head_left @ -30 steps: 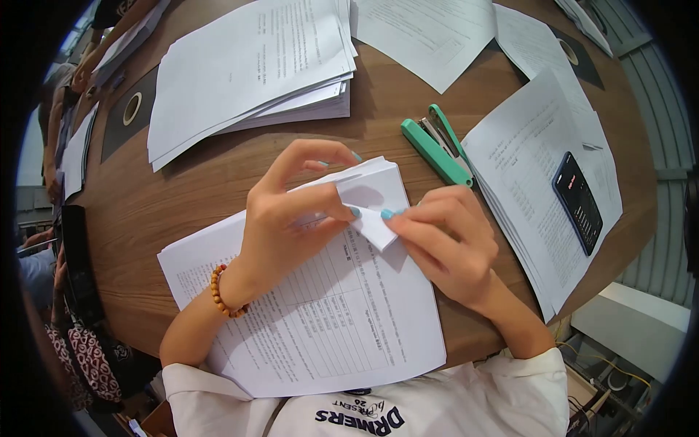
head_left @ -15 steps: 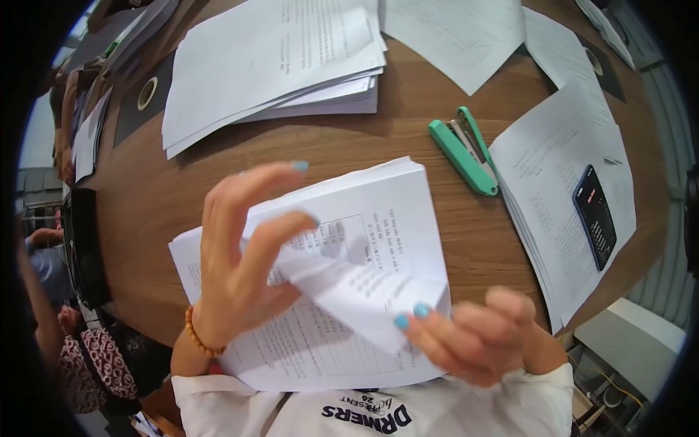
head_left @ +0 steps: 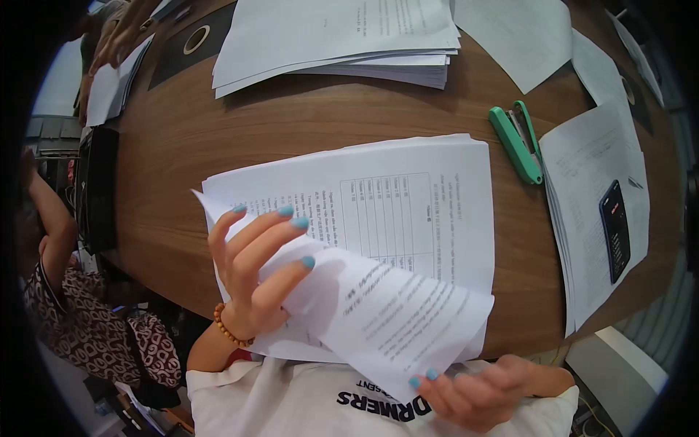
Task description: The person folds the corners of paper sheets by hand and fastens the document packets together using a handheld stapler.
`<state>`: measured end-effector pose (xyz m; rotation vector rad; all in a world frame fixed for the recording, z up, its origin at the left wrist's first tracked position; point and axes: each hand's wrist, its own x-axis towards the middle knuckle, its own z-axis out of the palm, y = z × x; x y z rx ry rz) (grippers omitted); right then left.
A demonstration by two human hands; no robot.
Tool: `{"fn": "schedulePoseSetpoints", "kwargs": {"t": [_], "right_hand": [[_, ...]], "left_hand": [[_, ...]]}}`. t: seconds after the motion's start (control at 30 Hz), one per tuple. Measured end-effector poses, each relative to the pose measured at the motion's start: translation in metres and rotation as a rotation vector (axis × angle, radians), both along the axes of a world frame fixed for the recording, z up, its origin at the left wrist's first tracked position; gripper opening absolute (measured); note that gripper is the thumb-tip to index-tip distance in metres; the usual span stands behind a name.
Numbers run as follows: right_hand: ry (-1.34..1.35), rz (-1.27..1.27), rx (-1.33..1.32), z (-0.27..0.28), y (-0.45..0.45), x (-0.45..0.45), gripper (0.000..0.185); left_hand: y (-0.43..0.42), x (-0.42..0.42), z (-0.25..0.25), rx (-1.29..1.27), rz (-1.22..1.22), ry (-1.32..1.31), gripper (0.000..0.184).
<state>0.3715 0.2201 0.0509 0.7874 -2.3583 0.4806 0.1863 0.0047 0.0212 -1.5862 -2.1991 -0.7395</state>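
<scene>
I have the lifted sheet curling over the paper stack at the surface's near edge, its low corner out past that edge, over the white shirt. Right hand: fingers pinched on that corner. Left hand: fingers spread over the sheet's left part, gripping nothing that I can see; can't tell how firmly it touches.

Risks, as I judge them: pulling hard on the pinched corner could crease or tear it; a loose left hand could let pages under it skid; stack could slip off the near edge if the shirt nudges it.

Materials: sheet thin, matte, bowed, print blurred; stack flat, rectangular, page edges slightly uneven. Wooden-bead bracelet, round beads. Surface brown, wood-grained. Further right, green stapler, smooth, slim, arms splayed, just beside the right-hand pile; glossy dark phone on top of it. Far edge: thick far pile, layers offset. Far left: ring-shaped tape roll.
</scene>
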Motion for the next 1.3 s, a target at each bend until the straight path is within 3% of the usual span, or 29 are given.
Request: {"fn": "schedulePoseSetpoints", "kwargs": {"t": [0.03, 0.2, 0.27, 0.3, 0.37, 0.4, 0.47, 0.6, 0.7, 0.77, 0.87, 1.3], "right_hand": [[-0.16, -0.014, 0.071, 0.003, 0.001, 0.009, 0.015], [-0.196, -0.311, -0.385, 0.006, 0.037, -0.048, 0.02], [-0.321, -0.434, -0.534, -0.002, 0.052, -0.067, 0.016], [-0.325, -0.433, -0.606, -0.008, 0.061, -0.076, 0.014], [-0.4, -0.439, -0.623, -0.015, 0.072, -0.086, 0.013], [-0.492, -0.439, -0.657, -0.019, 0.076, -0.088, 0.013], [-0.549, -0.425, -0.765, -0.03, 0.079, -0.091, 0.014], [-0.707, -0.466, -1.02, -0.039, 0.071, -0.091, 0.016], [-0.6, -0.523, -1.01, -0.045, 0.061, -0.084, 0.025], [-0.459, -0.574, -0.958, -0.049, 0.056, -0.079, 0.032], [-0.378, -0.643, -0.768, -0.041, 0.049, -0.073, 0.03], [-0.262, -0.679, -0.544, -0.044, 0.066, -0.073, 0.026]], "left_hand": [[0.005, -0.001, 0.003, -0.011, -0.01, -0.012, 0.034], [0.035, -0.01, 0.025, -0.085, -0.031, -0.088, 0.059], [0.052, -0.015, 0.044, -0.299, -0.005, -0.091, 0.073], [0.062, -0.021, 0.043, -0.285, -0.012, -0.085, 0.073], [0.086, -0.037, 0.034, -0.089, -0.195, -0.466, 0.064], [0.099, -0.04, 0.03, -0.077, -0.202, -0.46, 0.064], [0.122, -0.043, 0.02, -0.121, -0.214, -0.659, 0.043], [0.137, -0.044, -0.007, -0.059, -0.28, -0.791, 0.033], [0.137, -0.04, -0.012, -0.018, -0.267, -0.846, 0.031], [0.137, -0.037, -0.012, 0.018, -0.236, -0.891, 0.039], [0.137, -0.036, -0.01, 0.003, -0.247, -0.861, 0.034], [0.14, -0.034, -0.018, 0.049, -0.272, -0.913, 0.033]]}}
